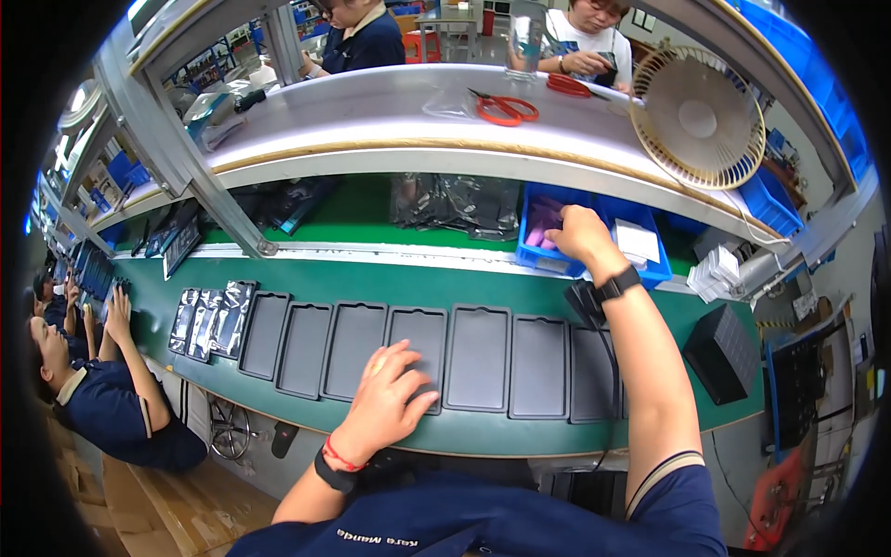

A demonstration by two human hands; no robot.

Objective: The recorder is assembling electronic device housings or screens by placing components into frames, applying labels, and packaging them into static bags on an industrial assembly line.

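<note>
A row of shallow dark grey plastic trays (477, 357) lies along the green bench. My left hand (385, 395) hovers over a tray (419, 336) in the middle of that row, fingers apart and holding nothing. My right hand (585, 234) reaches into a blue bin (549, 263) under the shelf, fingers curled down at small pink-purple pieces (541, 221). The fingertips are partly hidden, so what they grip cannot be made out. At the row's left end, trays with shiny film-wrapped dark flat items (230, 316) overlap.
A second blue bin (661, 269) holds white cards. A black box (722, 353) stands at the right; a black cable (608, 357) crosses the trays. The shelf carries a fan (698, 118) and red-handled scissors (506, 109). Co-workers sit at the left and beyond the shelf.
</note>
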